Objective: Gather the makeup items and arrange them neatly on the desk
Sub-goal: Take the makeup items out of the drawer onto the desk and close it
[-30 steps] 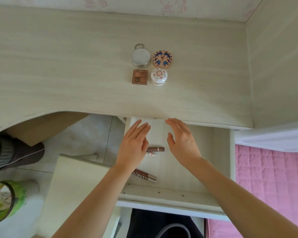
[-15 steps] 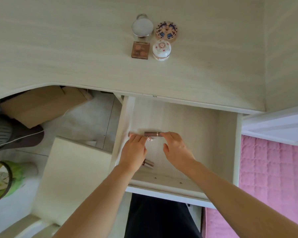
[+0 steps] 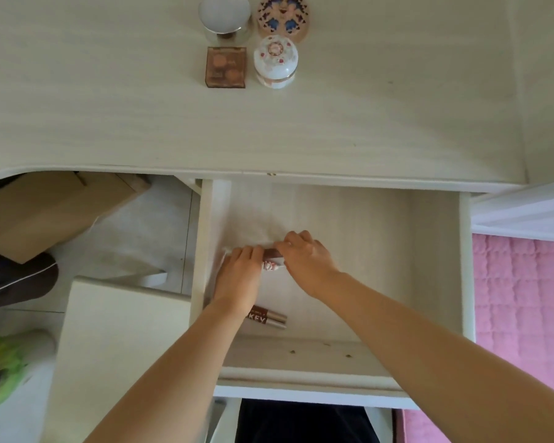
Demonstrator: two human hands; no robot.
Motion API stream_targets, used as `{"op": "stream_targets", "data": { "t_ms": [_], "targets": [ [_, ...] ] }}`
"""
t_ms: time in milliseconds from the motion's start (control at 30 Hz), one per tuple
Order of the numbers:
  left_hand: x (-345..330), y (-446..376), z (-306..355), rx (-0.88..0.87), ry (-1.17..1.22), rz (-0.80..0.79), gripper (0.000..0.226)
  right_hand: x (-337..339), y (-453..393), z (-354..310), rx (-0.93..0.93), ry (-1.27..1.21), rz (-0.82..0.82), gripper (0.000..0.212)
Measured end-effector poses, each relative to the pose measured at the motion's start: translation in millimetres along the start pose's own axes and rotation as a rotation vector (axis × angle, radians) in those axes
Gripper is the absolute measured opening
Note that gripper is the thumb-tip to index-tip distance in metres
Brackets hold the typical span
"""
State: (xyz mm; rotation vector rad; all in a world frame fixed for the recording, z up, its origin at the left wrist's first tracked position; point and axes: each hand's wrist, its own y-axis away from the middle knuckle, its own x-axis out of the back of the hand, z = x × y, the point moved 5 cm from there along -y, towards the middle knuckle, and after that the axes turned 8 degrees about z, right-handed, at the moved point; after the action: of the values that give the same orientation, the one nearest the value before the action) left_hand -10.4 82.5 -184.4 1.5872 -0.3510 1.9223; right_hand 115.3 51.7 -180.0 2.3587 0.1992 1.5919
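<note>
Open drawer [image 3: 435, 251]: both hands on brown tube [image 3: 271, 252]; second tube [image 3: 267, 318] nearer front

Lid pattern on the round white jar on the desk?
Small red flowers on the round white jar; head view.

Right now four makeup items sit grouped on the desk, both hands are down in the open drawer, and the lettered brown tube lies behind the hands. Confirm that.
Not quite. The head view shows the lettered brown tube lying nearer the drawer front than the left hand and right hand, beside the left wrist, not behind the hands. The rest holds: four items on the desk.
</note>
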Motion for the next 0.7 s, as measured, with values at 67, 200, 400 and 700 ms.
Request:
{"op": "stream_targets", "data": {
  "t_ms": [67, 200, 400, 700],
  "targets": [
    [-0.1, -1.7, 0.6, -0.017, -0.002, 0.009, 0.039, -3.2, -2.7, -1.5, 0.001, 0.015, -0.015, 0.039],
    [-0.1, -1.6, 0.7, -0.030, -0.030, 0.013, 0.032, -9.5, -6.9, -3.1, -0.026, 0.044, -0.029, 0.037],
    [-4.9, -4.2, -1.3, -0.072, -0.121, -0.025, 0.040, -17.6, -6.9, 1.5, -0.069, 0.009, -0.097, 0.043],
    [-1.1, -4.6, 0.5, -0.052, -0.035, -0.119, 0.024, -19.2, 21.7, 38.3, -0.353, -0.254, -0.138, 0.031]
  ]
}}
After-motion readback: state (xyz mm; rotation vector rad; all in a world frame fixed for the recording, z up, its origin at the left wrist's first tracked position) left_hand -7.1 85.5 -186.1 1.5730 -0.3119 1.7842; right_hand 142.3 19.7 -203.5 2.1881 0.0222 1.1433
